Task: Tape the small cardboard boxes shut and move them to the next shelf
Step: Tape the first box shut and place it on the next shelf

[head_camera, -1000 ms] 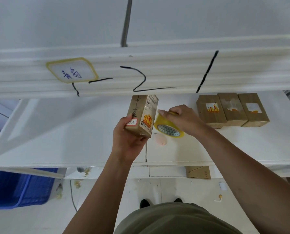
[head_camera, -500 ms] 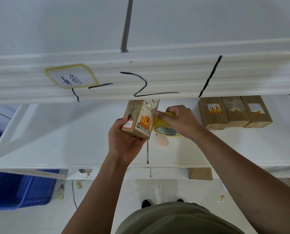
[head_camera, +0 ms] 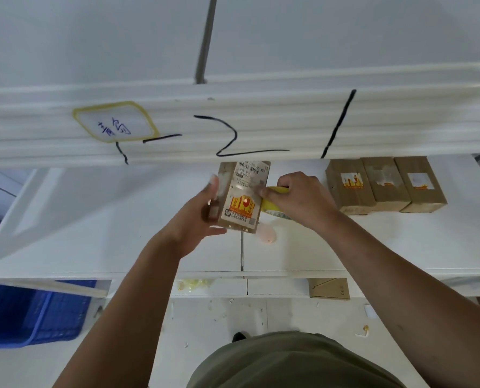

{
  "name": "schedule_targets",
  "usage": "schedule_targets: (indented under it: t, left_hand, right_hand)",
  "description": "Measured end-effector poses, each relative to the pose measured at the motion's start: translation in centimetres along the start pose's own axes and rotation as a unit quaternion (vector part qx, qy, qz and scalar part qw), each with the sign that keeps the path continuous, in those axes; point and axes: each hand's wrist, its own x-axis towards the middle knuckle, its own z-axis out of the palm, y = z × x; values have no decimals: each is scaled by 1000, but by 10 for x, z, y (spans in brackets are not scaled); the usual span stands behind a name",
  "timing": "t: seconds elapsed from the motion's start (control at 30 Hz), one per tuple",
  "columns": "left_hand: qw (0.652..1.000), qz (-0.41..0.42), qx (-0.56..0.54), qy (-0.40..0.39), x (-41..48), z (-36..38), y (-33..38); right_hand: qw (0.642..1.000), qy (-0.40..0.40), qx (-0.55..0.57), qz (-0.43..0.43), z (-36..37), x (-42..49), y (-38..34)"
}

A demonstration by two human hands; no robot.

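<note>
The left hand (head_camera: pixel 198 219) grips a labelled cardboard box (head_camera: pixel 243 197) above the white shelf (head_camera: pixel 93 219), the right hand (head_camera: pixel 297 200) clutching a yellow tape roll (head_camera: pixel 272 204) against it, three boxes (head_camera: pixel 384 186) just beyond the right knuckles.

White shelf unit (head_camera: pixel 93 219): flat surface fills the centre band, with a vertical seam (head_camera: pixel 241 253) at 6 o'clock of centre. Upper shelf edge (head_camera: pixel 261 119), ribbed, carries black marker strokes and a yellow-bordered label (head_camera: pixel 115 121) at 10 o'clock. Grey upright post (head_camera: pixel 205 37) at 12 o'clock against a plain white wall. Blue plastic crate (head_camera: pixel 23 312) at 8 o'clock. Floor (head_camera: pixel 219 317): pale, littered with small scraps.
</note>
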Motion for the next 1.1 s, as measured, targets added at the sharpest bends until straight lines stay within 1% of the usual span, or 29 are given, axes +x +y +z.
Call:
schedule_targets:
  t: [0.03,0.07,0.13,0.2,0.27,0.33,0.4,0.43,0.5,0.63,0.7,0.8,0.87,1.0,1.1]
  left_hand:
    - [999,5,36,5,2,4,2]
    - [998,7,56,28,4,9,3]
    - [993,9,48,110,10,18,4]
    - [985,28,19,170,14,21,-2]
    - [978,46,-3,205,14,23,-8]
    - [972,50,-33,227,13,22,-15]
    - [969,48,-76,231,11,18,-21]
    - [967,48,-94,230,10,17,-23]
    - [964,50,-123,231,7,18,-25]
    - [957,37,-139,252,7,27,-29]
    - [955,29,-141,260,7,29,-30]
    - [944,26,-172,280,2,26,-30]
    - [947,29,-177,267,-2,24,-28]
    - [946,12,-241,216,-8,32,-25]
    - [941,4,-292,170,-13,35,-23]
  right_hand:
    - [1000,0,-15,-3,1,-2,-1]
    - [1000,1,-28,-5,2,-4,-2]
    - [999,1,-43,-12,3,-7,-3]
    - [999,-10,-31,-20,-2,-8,-2]
    - [998,-45,31,-38,-11,-10,6]
    - [985,-94,125,-71,-22,-13,18]
    - [964,-132,209,-99,-29,-18,28]
    - [957,-138,229,-110,-29,-20,31]
    - [956,-122,236,-123,-27,-24,34]
    - [967,-55,225,-107,-21,-24,31]
    - [973,-34,207,-99,-21,-21,29]
    - [991,-11,109,-83,-21,-17,34]
    - [995,-16,69,-65,-21,-15,43]
    - [988,-75,132,-17,-17,-16,52]
    - [984,-90,154,-18,-17,-17,49]
